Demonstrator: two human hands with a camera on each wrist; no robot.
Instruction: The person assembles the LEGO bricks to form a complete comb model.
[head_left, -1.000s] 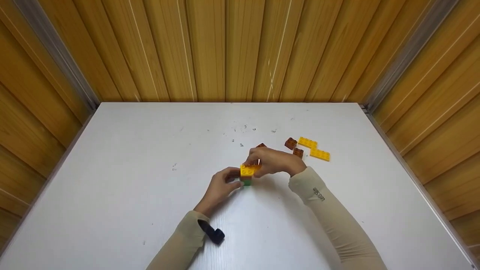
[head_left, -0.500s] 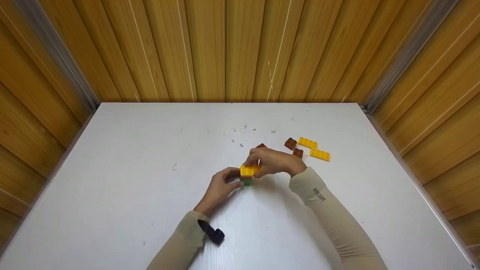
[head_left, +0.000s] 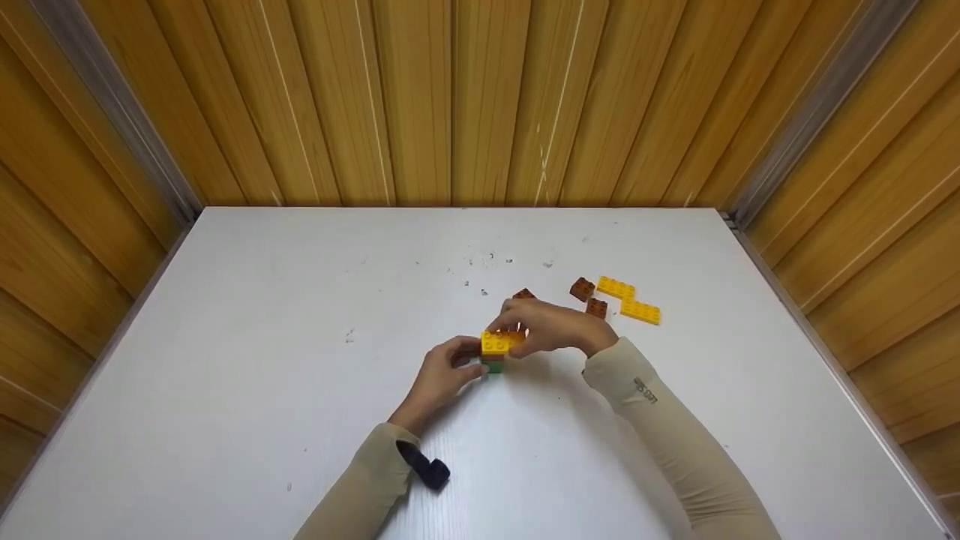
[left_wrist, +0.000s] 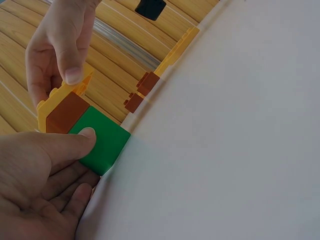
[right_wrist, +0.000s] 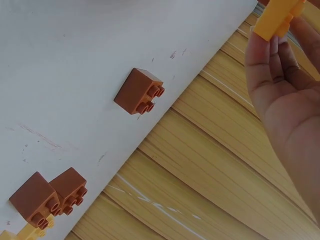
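A small stack stands on the white table in the head view: a green brick (left_wrist: 107, 142) at the bottom, a brown brick (left_wrist: 66, 112) on it, and a yellow plate (head_left: 493, 343) on top. My left hand (head_left: 441, 375) holds the stack from the left, its thumb pressed on the green brick's side in the left wrist view. From the right, my right hand (head_left: 551, 328) pinches the yellow plate, which sticks out past the brown brick beneath it. The plate's right part is partly covered by the fingers.
Behind the right hand lies a loose brown brick (right_wrist: 137, 92). Farther right are two more brown bricks (head_left: 582, 289) and two yellow plates (head_left: 640, 311). A wood-patterned wall (head_left: 450, 105) rises behind the table's far edge.
My right wrist has shifted very slightly to the right. Both hands keep their hold, and the stack stays in place.
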